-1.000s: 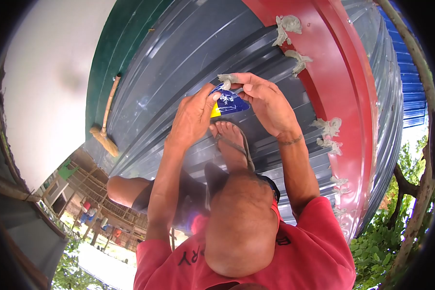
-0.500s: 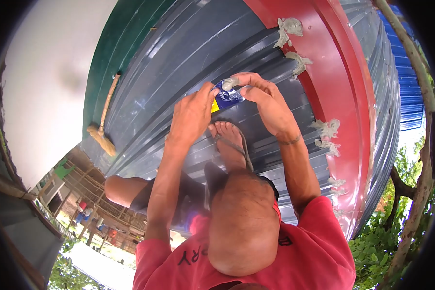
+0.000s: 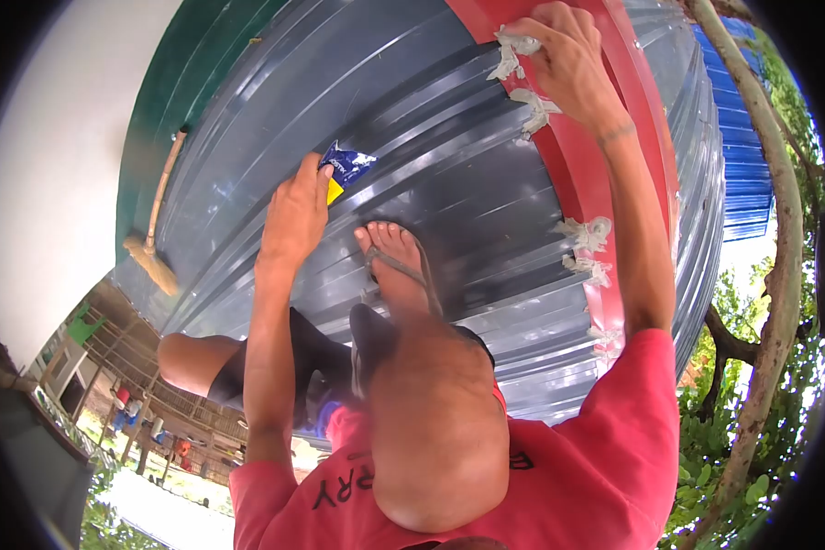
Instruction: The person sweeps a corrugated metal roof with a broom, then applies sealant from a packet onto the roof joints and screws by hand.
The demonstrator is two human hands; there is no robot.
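Note:
My left hand (image 3: 295, 213) is closed on a small blue and yellow packet (image 3: 350, 165), pinching its left side over the dark corrugated metal roofing (image 3: 431, 110). Up at the top right, my right hand (image 3: 568, 64) has its fingers bent and its fingertips at a lump of grey paste (image 3: 507, 60) on the edge of the red metal strip (image 3: 637, 101). How much paste lies between those fingers is hidden. Another grey patch (image 3: 533, 112) sits just below, and several more run down the strip's inner edge.
A short broom (image 3: 163, 197) lies at the left near a green panel (image 3: 160, 110) and a white surface (image 3: 82, 137). My sandalled foot (image 3: 396, 261) rests on the roofing. Tree branches (image 3: 779, 275) rise at the right, beside blue roofing (image 3: 738, 137).
My right hand has left the packet and moved up and right to the top grey patch. My left hand has shifted left with the packet. The whole view has also shifted slightly.

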